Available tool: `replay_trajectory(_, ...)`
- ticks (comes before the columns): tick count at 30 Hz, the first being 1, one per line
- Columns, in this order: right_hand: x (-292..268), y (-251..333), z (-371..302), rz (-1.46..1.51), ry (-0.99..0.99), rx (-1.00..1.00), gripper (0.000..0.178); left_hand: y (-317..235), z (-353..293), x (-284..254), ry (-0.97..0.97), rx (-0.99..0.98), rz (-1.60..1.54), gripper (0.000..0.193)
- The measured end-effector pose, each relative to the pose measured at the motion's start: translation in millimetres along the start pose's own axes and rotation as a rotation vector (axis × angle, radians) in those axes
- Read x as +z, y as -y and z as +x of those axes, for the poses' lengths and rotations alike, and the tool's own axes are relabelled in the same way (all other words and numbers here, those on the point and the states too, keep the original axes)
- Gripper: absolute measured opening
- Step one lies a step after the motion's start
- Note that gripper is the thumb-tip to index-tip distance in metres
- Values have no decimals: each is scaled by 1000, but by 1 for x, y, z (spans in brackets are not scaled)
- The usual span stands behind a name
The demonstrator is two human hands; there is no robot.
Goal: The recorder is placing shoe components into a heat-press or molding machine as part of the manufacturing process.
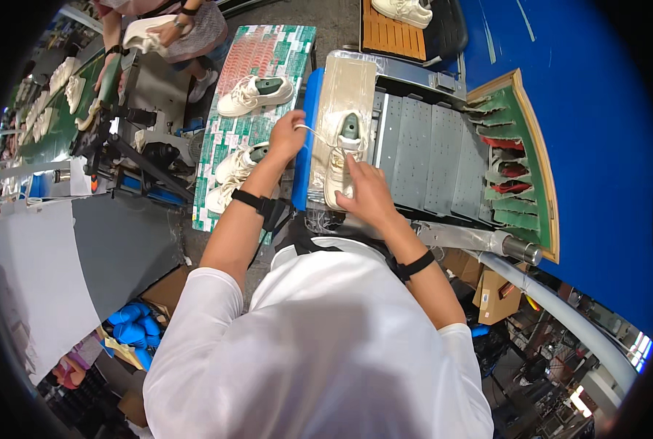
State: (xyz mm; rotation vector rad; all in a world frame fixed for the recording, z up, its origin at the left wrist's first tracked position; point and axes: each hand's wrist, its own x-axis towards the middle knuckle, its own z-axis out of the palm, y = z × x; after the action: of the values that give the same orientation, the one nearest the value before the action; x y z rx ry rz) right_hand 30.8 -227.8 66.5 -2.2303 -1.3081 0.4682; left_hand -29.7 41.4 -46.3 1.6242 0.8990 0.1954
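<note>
A cream lace-up shoe with a green last in its opening lies in front of me, toe toward my body, on a tan work surface. My left hand is closed in a pinch on a white shoelace, drawn out to the left of the shoe. My right hand rests on the shoe, its index finger stretched onto the lacing and its thumb spread apart near the toe. The other fingers of that hand are partly hidden.
Left of me, a patterned side table bears several cream shoes, one farther back. A grey slatted conveyor runs right toward green curtain flaps. At the far left another person's hand holds a white shoe. Cartons stand lower right.
</note>
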Motion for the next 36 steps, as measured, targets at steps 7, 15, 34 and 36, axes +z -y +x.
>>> replay_trajectory(7,17,4,12,-259,-1,-96,81,-61,-10,41,357,547,279,55)
replay_trajectory(15,14,-2,21,744,172,416,67,-60,-2,43,407,416,313,58)
replay_trajectory(34,12,-2,25,363,111,232,75,-62,-3,47,456,294,216,53)
replay_trajectory(36,14,-1,36,702,128,361,71,-64,0,49,433,309,237,53)
